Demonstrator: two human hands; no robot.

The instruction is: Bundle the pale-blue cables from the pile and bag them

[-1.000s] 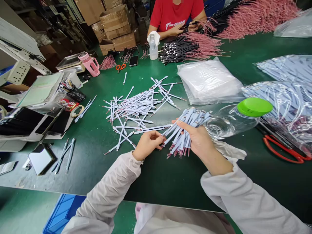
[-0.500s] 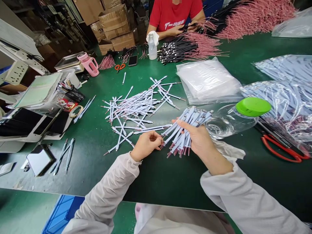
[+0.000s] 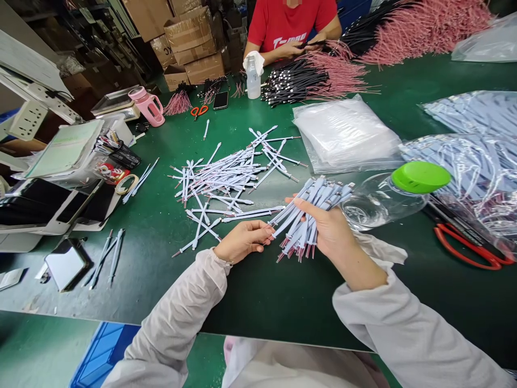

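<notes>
Gripping bunch of cables (image 3: 301, 221) in R hand (image 3: 333, 231), closed firmly round mid-length, over near side of table (image 3: 262, 302). Reaching to bare wire tips at L edge of bunch w/ L hand (image 3: 244, 241), fingers curled in; can't tell if pinching any. Prob. v. light, bendy along flat part, stiffer at plugs, a bit slippery en masse; prob. fragile at thin pink wires, so best held mid-length, not by tips. Lying loose just beyond: pile of same cables (image 3: 230, 170), crisscrossed. To R: clear jar (image 3: 388, 199) on its side, w/ green lid (image 3: 422, 177), no contents made out; clear bag (image 3: 456, 156) full of similar cables. Far L: pens in mesh cup (image 3: 127, 156). Below table edge: blue bin (image 3: 100, 353), can't tell contents.
</notes>
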